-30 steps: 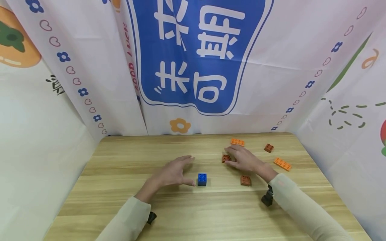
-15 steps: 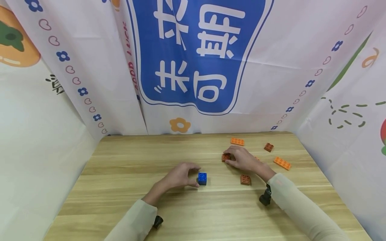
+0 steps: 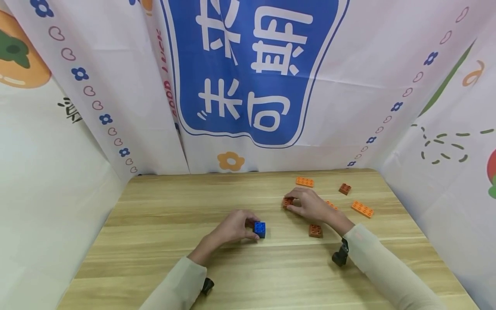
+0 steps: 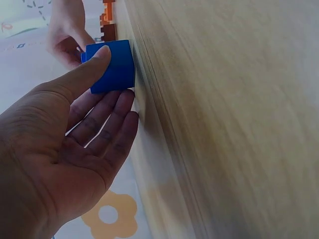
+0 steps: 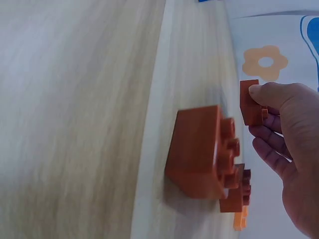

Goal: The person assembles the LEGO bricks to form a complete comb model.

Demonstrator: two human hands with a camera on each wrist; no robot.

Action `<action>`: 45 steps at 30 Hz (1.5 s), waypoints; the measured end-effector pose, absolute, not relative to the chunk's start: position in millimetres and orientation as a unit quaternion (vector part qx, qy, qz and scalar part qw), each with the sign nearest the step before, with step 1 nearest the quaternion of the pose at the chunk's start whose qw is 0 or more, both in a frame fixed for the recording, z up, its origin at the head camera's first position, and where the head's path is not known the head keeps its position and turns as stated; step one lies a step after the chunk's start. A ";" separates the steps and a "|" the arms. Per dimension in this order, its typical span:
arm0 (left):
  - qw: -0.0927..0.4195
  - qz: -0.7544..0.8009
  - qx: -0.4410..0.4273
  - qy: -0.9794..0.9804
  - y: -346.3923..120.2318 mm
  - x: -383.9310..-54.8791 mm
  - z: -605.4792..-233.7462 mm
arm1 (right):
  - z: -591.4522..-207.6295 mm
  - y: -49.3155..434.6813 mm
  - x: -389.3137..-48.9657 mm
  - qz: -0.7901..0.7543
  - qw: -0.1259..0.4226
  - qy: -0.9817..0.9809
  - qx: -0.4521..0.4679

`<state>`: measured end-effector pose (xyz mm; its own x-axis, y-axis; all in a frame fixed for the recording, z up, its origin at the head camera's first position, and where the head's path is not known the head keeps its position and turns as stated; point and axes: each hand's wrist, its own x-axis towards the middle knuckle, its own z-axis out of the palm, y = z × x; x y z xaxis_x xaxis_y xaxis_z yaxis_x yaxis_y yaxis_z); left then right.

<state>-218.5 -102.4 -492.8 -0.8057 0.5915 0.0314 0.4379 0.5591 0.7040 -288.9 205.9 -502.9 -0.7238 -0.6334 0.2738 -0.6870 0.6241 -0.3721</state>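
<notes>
My left hand [image 3: 234,227] holds a blue toy building brick [image 3: 260,230] on the table, thumb against the near face. In the left wrist view the thumb lies flat on the blue brick [image 4: 118,69], and its far side is hidden. Farther right, my right hand [image 3: 309,204] pinches a reddish-brown building brick [image 3: 286,203] between thumb and fingers. The right wrist view shows this brown brick [image 5: 249,103] with its studs toward the palm. A second brown brick [image 3: 315,231] sits below the right wrist, apart from the hand.
A third brown brick [image 3: 345,189] lies at the back right. Orange flat bricks lie at the back [image 3: 305,182] and right [image 3: 362,209]; another orange brick [image 3: 331,205] is partly hidden by the right wrist. Printed cloth [image 3: 248,159] walls the wooden table [image 3: 162,215].
My left hand has moved right and closed its fingers and thumb onto the blue brick. The right hand has taken its brown brick slightly to the left.
</notes>
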 end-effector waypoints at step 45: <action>0.108 0.378 0.299 0.869 -102.1 -222.7 -494.6 | -492.5 150.5 -235.9 0.325 0.078 -0.813 0.477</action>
<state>-222.7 -102.1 -494.6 -0.7981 0.6013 0.0385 0.4379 0.5349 0.7226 -235.9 150.5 -492.5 -0.5333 -0.7251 0.4356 -0.8258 0.3347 -0.4539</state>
